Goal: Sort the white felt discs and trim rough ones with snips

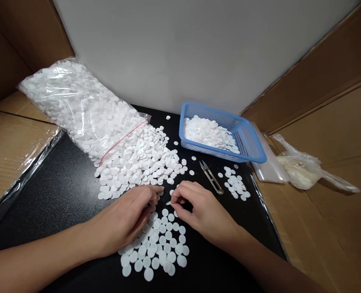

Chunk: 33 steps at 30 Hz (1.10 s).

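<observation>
At about ten o'clock on the black table (61, 191) lies a clear plastic bag (76, 106) stuffed with white discs, its mouth spilling a loose heap of discs (137, 162) toward the centre. At six o'clock a flat patch of discs (158, 248) is spread out, and the left hand (128, 219) lies palm-down over its left edge, fingers loosely extended and touching the discs, gripping nothing. Just beside it, the right hand (198, 211) pinches a single white disc (168, 202) between thumb and forefinger, held edge-on just above the patch. At one o'clock from that hand lie thread snips (211, 177), then a small cluster of discs (235, 184). Behind, at two o'clock, sits a blue basket (250, 142) partly filled with discs
</observation>
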Each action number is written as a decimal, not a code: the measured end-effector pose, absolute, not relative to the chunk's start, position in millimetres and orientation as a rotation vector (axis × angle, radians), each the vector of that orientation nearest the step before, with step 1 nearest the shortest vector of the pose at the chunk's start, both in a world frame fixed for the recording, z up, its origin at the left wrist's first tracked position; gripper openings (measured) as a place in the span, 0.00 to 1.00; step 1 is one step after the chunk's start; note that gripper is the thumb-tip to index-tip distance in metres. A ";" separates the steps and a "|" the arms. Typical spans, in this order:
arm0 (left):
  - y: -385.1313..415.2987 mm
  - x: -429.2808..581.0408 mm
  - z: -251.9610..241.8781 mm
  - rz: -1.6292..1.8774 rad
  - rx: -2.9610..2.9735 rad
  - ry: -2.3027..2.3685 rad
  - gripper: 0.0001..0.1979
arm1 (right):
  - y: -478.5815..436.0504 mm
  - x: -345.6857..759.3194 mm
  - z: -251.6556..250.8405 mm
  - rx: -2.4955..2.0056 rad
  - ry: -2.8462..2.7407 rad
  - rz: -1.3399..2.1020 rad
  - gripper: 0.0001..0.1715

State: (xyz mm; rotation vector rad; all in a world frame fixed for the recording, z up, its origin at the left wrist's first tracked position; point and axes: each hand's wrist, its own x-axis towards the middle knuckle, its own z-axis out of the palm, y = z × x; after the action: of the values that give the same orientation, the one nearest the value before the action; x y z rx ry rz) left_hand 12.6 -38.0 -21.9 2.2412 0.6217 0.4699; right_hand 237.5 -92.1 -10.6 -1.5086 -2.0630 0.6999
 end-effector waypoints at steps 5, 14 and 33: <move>-36.1 12.5 -21.2 0.442 2.231 0.598 0.09 | -89.8 247.0 -11.0 -1.431 -2.152 0.751 0.12; -35.4 12.0 -19.6 0.401 2.217 0.665 0.09 | -85.4 263.9 -7.8 -1.699 -1.990 0.582 0.12; -23.5 20.3 -5.5 0.130 2.217 0.329 0.25 | -79.8 260.9 -10.8 -1.774 -1.984 0.802 0.09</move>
State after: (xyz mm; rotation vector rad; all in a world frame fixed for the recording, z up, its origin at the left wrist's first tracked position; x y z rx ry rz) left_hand 20.3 -23.5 -5.5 2.2167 0.3286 0.1296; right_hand 260.9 -79.8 -10.8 -1.7736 -1.9844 0.8022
